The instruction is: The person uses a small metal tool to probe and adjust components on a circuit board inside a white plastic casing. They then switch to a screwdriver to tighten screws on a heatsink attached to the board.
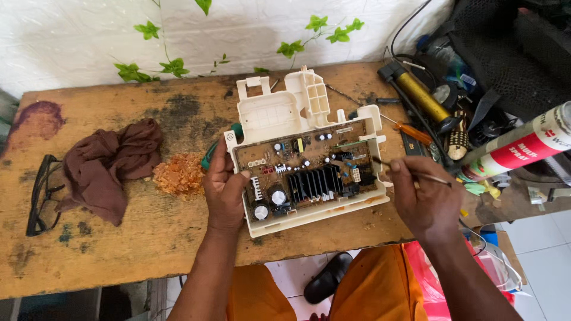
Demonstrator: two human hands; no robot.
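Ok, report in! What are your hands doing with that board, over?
Left hand grips the cream case edge. Right hand holds a thin tool, tip at the circuit board. Brown cloth lies clear, over.

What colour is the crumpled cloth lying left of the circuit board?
Dark brown cloth, seen clearly in the head view.
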